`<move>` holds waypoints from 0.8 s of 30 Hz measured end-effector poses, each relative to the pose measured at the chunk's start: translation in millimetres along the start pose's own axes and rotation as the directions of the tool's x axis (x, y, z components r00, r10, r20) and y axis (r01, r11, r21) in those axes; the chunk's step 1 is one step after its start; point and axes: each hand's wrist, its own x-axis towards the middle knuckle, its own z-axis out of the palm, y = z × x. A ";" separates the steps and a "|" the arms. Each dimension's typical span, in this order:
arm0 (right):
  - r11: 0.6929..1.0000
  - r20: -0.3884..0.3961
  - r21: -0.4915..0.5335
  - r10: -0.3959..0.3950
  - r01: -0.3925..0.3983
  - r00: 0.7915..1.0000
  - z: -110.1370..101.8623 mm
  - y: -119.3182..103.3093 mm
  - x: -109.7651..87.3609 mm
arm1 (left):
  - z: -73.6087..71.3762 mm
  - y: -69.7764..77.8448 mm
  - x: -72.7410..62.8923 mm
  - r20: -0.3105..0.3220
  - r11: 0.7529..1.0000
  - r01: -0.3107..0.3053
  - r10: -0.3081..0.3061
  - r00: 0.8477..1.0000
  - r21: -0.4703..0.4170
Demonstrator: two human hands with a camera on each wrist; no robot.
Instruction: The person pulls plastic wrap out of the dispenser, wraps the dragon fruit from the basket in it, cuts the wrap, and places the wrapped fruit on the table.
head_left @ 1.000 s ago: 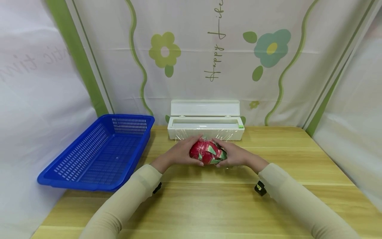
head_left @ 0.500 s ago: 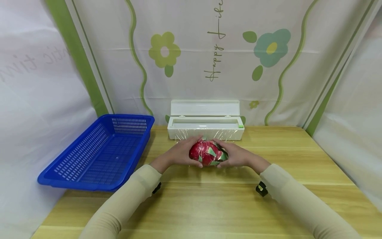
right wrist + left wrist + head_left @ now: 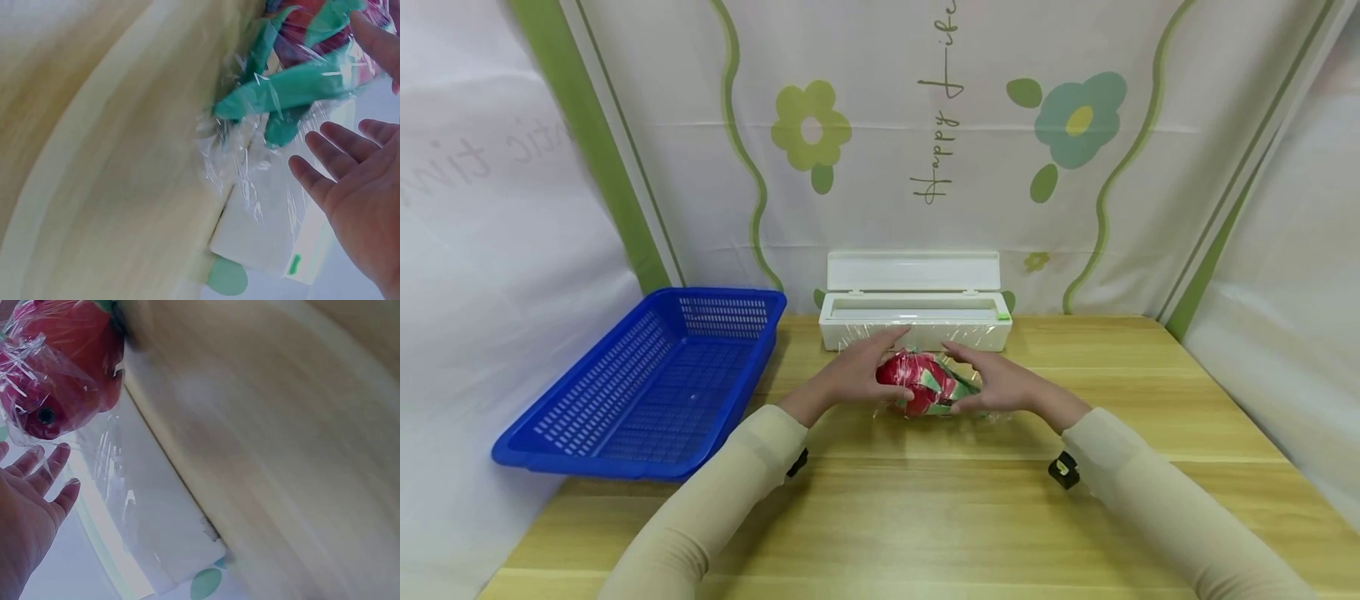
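A red dragon fruit [image 3: 919,377] with green scales sits on the table in front of the white cling film box, wrapped in clear cling film [image 3: 244,162]. My left hand [image 3: 856,373] is at its left side with spread fingers; in the left wrist view the fingers [image 3: 53,465] stand just off the film. On the other side my right hand [image 3: 1003,383] is spread beside the green scale tips, and in the right wrist view its fingers [image 3: 337,150] are straight. Whether either thumb touches the fruit, I cannot tell.
Behind the fruit stands the white cling film box [image 3: 917,335], its lid [image 3: 913,272] raised and film drawn over its front. At the left lies a blue plastic basket [image 3: 760,358]. A printed curtain [image 3: 887,167] closes off the back of the wooden table [image 3: 910,517].
Both hands have loosened from the dragon fruit and spread their fingers, the right one shifting slightly to the right. The fruit stays nearly in place.
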 end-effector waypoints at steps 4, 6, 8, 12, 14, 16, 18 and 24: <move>1.000 -0.047 0.013 -0.013 0.014 0.999 -6.1 0.8 -1.8 | -5.2 3.1 4.5 -0.022 0.999 -0.013 0.013 1.000 0.031; 0.999 -0.075 0.016 -0.027 0.028 0.997 -9.5 2.1 -2.7 | -7.7 4.5 7.3 -0.033 0.998 -0.022 0.023 0.999 0.052; 0.999 -0.099 0.013 -0.034 0.036 0.995 -12.9 3.9 -3.5 | -10.1 6.0 10.5 -0.043 0.997 -0.032 0.035 0.998 0.071; 1.000 -0.128 0.005 -0.025 0.026 0.991 -19.4 7.7 -5.3 | -13.8 8.8 18.2 -0.050 0.995 -0.033 0.038 0.998 0.099; 1.000 -0.146 0.010 -0.013 0.015 0.989 -23.0 9.3 -5.9 | -15.0 10.1 22.8 -0.053 0.993 -0.029 0.035 0.998 0.111; 1.000 -0.166 0.010 -0.005 0.006 0.986 -26.5 10.8 -6.2 | -16.1 12.0 27.4 -0.055 0.993 -0.020 0.027 0.998 0.117; 1.000 -0.187 0.014 0.004 -0.001 0.982 -29.5 13.0 -6.0 | -16.7 13.8 32.6 -0.056 0.992 -0.011 0.018 0.998 0.124; 0.998 -0.278 0.014 0.057 -0.055 0.959 -36.0 20.0 -5.6 | -17.4 21.9 51.5 -0.061 0.980 0.023 -0.011 0.998 0.200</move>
